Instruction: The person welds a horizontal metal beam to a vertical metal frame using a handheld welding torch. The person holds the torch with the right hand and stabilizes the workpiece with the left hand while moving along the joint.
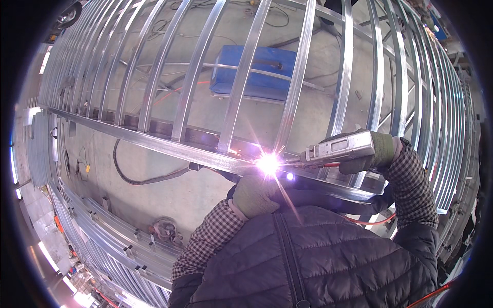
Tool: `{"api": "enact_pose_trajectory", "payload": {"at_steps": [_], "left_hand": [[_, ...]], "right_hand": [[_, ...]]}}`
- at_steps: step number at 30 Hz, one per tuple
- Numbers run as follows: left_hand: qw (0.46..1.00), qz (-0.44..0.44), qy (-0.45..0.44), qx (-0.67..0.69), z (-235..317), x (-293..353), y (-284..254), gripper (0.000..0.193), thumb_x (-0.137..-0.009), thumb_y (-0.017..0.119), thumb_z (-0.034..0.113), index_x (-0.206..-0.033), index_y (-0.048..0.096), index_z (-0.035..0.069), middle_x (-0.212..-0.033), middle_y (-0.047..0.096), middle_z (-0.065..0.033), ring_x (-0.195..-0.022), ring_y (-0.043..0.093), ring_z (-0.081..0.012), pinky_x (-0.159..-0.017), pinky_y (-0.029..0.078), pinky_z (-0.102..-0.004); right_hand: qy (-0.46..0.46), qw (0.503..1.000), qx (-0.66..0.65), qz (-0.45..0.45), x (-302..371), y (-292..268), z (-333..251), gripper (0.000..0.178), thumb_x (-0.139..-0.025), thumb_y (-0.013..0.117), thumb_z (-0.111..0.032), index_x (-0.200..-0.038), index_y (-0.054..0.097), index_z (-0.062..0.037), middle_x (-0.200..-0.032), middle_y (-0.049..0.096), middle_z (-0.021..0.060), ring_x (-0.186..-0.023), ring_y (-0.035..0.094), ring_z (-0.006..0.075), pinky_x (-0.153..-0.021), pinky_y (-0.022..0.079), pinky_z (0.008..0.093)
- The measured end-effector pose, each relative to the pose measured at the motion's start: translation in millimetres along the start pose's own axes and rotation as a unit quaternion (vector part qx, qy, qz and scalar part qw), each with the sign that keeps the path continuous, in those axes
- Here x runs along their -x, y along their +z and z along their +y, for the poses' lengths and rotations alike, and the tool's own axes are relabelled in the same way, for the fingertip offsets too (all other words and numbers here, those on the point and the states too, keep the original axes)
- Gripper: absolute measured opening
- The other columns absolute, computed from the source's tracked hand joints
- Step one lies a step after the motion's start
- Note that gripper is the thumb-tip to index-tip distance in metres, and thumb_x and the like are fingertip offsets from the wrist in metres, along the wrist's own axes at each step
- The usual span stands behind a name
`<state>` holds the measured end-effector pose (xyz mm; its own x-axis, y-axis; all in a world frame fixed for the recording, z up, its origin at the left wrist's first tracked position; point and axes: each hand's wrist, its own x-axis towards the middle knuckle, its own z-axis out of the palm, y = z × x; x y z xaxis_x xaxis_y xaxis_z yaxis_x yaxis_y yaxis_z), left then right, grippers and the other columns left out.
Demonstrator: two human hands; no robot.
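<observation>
A bright welding arc (268,164) flares on the long metal rail (169,146), close to the foot of an upright bar (294,97). My right hand (382,150), in a grey-green glove, is wrapped around a silver, boxy welding torch (341,147) whose front end points left at the arc. Just below the glare is my gloved left hand (255,197), curled closed against the near side of the rail. Glare and the glove hide its fingertips, and what it grips cannot be made out. Sparks streak out around the joint.
Beyond the rail, parallel square bars of the frame (195,66) span the view. A blue box (221,66) sits on the floor behind them. A dark cable (123,169) loops at left, near stacked metal profiles (110,226) and a crumpled cloth-like bundle (166,229).
</observation>
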<state>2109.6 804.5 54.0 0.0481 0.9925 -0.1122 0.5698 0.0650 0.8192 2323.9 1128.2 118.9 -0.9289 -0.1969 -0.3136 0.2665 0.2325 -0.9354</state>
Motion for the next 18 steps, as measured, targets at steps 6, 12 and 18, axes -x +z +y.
{"api": "enact_pose_trajectory", "payload": {"at_steps": [6,12,18], "left_hand": [[1.000,0.026,0.010,-0.007,-1.6,-0.6,4.5,0.069,-0.082,0.082,0.034,-0.142,0.068,0.002,-0.132,0.076,-0.0146,-0.124,0.072,-0.0345,-0.110,0.056,-0.0485],[0.995,0.055,0.056,-0.065,-5.8,-0.5,7.7,0.059,-0.084,0.077,0.025,-0.137,0.070,0.001,-0.129,0.076,-0.0176,-0.121,0.074,-0.0355,-0.108,0.058,-0.0480],[0.995,0.074,0.047,-0.051,-2.3,-1.9,9.1,0.051,-0.085,0.072,0.017,-0.133,0.072,0.000,-0.125,0.077,-0.0180,-0.115,0.076,-0.0347,-0.102,0.059,-0.0473]], "right_hand": [[-0.010,0.998,-0.051,0.022,2.4,3.7,1.0,0.061,-0.096,0.086,-0.023,-0.149,0.065,-0.0015,-0.131,0.078,0.0141,-0.109,0.075,0.0217,-0.096,0.061,0.0342],[-0.011,1.000,0.003,0.024,6.5,4.4,0.8,0.057,-0.095,0.083,-0.021,-0.146,0.067,-0.0016,-0.124,0.079,0.0119,-0.103,0.075,0.0183,-0.089,0.062,0.0324],[0.009,1.000,-0.001,0.023,9.0,7.0,0.0,0.054,-0.095,0.082,-0.019,-0.145,0.068,-0.0022,-0.113,0.079,0.0092,-0.092,0.071,0.0162,-0.080,0.060,0.0316]]}}
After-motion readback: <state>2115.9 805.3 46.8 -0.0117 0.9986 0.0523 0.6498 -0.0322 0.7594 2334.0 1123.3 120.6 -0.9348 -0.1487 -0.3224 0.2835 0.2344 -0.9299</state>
